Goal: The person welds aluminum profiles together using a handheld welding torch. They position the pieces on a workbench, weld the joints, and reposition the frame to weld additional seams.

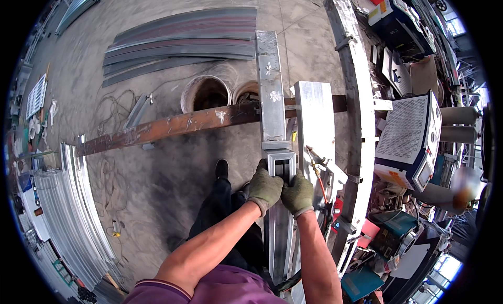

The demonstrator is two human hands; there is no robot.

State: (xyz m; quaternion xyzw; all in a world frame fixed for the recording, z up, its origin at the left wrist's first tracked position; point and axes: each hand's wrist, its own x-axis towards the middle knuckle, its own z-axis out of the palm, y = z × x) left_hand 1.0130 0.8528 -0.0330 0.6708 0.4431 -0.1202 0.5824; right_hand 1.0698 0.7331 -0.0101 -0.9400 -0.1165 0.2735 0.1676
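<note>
My left hand [265, 191], in an olive work glove, is closed round the left side of a small rectangular metal frame [281, 155]. My right hand [298, 195], gloved alike, grips the lower right corner of the same frame. A dark opening shows in the frame's middle. The frame lies on a long metal bar running toward me, in line with a silver square metal tube [270, 89] beyond it. Both thumbs meet near the frame's lower edge, and the gloves hide that edge.
A wide silver profile [315, 110] and a red-hosed air gun [318, 173] lie to the right. A rusty crossbeam [173, 127] spans leftward, with buckets [205, 94] behind. Long sheets [183, 39] lie on the floor; a steel rail [359, 105] and white machine [406, 131] stand right.
</note>
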